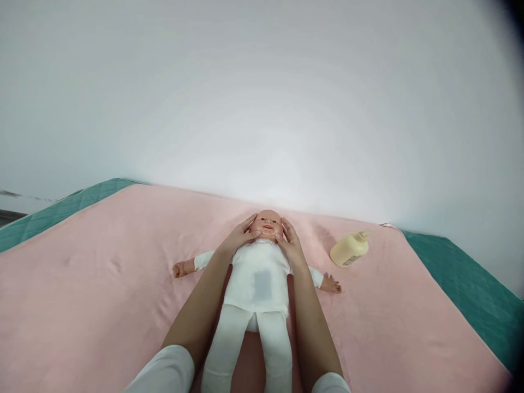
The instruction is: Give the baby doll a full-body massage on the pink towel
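Observation:
A baby doll (258, 262) in a white top and white trousers lies on its back, arms spread to both sides and head away from me. Around one side of its head curves my left hand (240, 236), the thumb by the mouth and chin. My right hand (292, 243) cups the other side, thumb against the cheek and fingers along the temple. Between them the two hands hold the doll's head. A grey rectangular patch shows on the front of the top. The back of the head is hidden.
Under the doll a pink blanket (102, 284) covers a green quilted mat (462, 273), which shows at both sides. A pale yellow pump bottle (349, 250) lies tilted beside the doll's arm on the right. A plain white wall (262, 98) rises behind.

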A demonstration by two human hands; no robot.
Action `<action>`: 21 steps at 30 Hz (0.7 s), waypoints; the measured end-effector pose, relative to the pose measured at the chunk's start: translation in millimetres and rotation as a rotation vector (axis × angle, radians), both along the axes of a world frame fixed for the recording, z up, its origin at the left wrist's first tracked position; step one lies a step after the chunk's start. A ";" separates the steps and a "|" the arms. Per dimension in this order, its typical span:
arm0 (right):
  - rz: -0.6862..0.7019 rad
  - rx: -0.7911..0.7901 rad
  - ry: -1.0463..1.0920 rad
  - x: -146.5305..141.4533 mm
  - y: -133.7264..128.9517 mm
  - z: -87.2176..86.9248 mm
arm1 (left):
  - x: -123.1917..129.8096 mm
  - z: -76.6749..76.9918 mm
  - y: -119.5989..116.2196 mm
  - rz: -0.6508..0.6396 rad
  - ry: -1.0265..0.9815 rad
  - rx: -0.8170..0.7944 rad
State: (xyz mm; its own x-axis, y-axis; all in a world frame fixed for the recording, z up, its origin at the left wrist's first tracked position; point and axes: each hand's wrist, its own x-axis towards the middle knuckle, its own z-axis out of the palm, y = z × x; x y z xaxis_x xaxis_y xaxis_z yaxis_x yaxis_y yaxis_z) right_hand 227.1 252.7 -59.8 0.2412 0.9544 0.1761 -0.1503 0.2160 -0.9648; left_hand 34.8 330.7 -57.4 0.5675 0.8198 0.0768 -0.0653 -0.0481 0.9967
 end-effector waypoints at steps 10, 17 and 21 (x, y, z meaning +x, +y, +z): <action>0.050 0.001 0.206 6.8 7.7 -12.7 | 0.7 -6.8 3.8 -0.035 -0.132 -0.111; 0.050 -0.025 0.241 7.9 6.0 -11.2 | 1.2 -8.2 4.3 -0.047 -0.138 -0.123; 0.046 -0.036 0.334 7.2 5.7 -11.1 | 2.3 -6.3 1.9 -0.028 -0.181 -0.165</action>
